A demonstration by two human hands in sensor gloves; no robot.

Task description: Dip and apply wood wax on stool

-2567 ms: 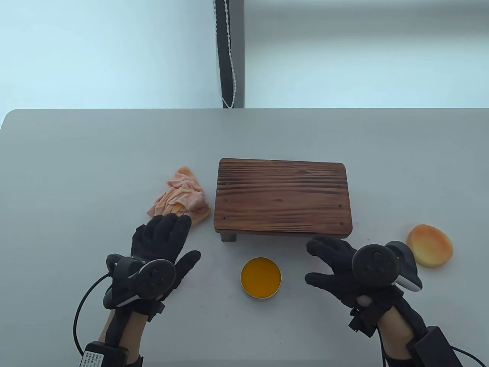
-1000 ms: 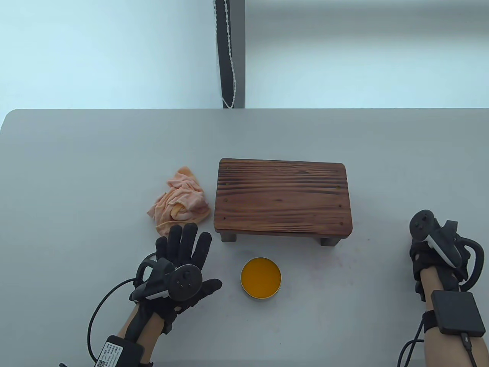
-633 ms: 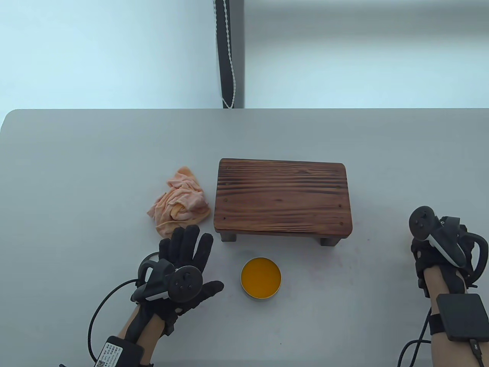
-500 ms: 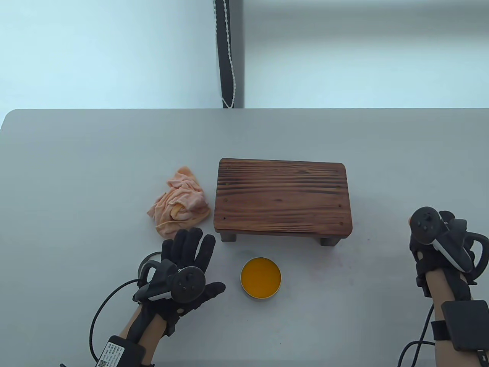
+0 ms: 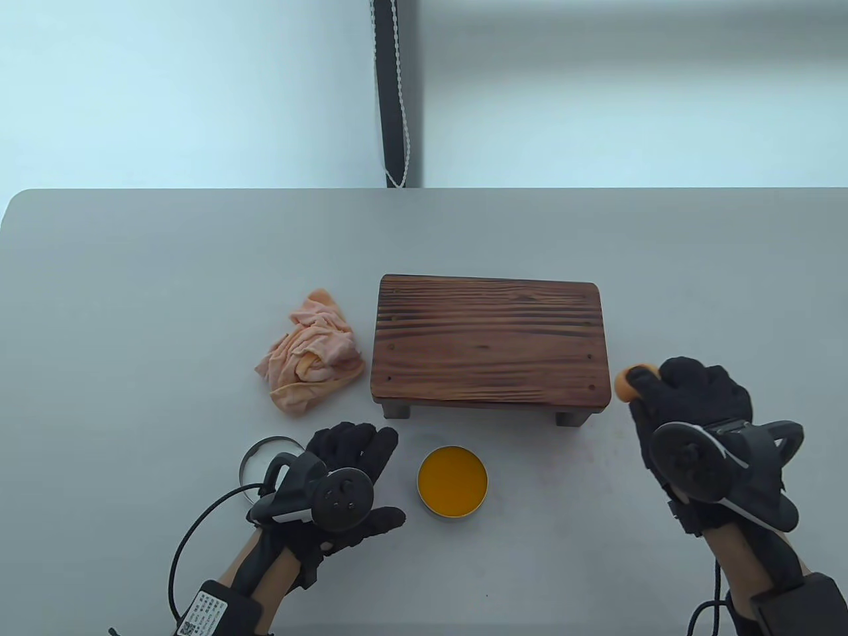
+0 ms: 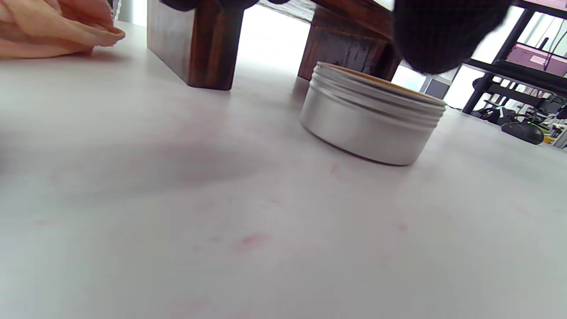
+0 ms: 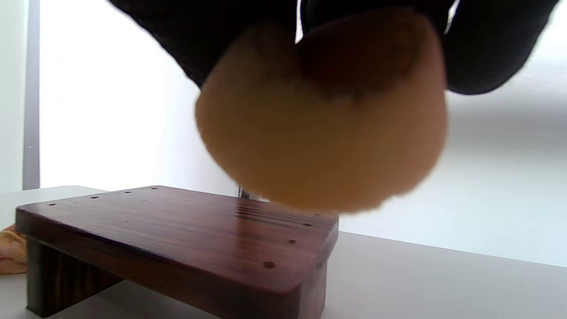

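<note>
Stool: a low rectangular dark-brown wooden stool (image 5: 490, 341) with bold horizontal grain, rounded corners and small screw holes near its short edges stands mid-table on the pale grey table (image 5: 132, 278); blocky legs show at its near edge.
Wax: a round shallow silver metal tin of orange-yellow wax (image 5: 452, 481) sits open just in front of the stool, apart from it; the left wrist view shows a threaded rim on its brushed side wall (image 6: 371, 128).
Sponge: a round, soft peach-orange applicator sponge (image 7: 323, 128) is gripped in the right hand (image 5: 695, 424), raised just beside the stool's right end; only its edge peeks past the fingers in the table view (image 5: 626, 383).
Right hand: black knit glove, fingers curled tight around the sponge.
Left hand: the black-gloved left hand (image 5: 344, 477) lies left of the tin, fingers loosely curled and holding nothing, thumb spread towards the tin.
Lid: a flat round silver lid (image 5: 262, 454) lies on the table, partly under the left hand's tracker.
Cloth: a crumpled peach terry cloth (image 5: 311, 354) lies just left of the stool.
Writing: a white printed label on the left wrist box (image 5: 202, 613), too small to read.
</note>
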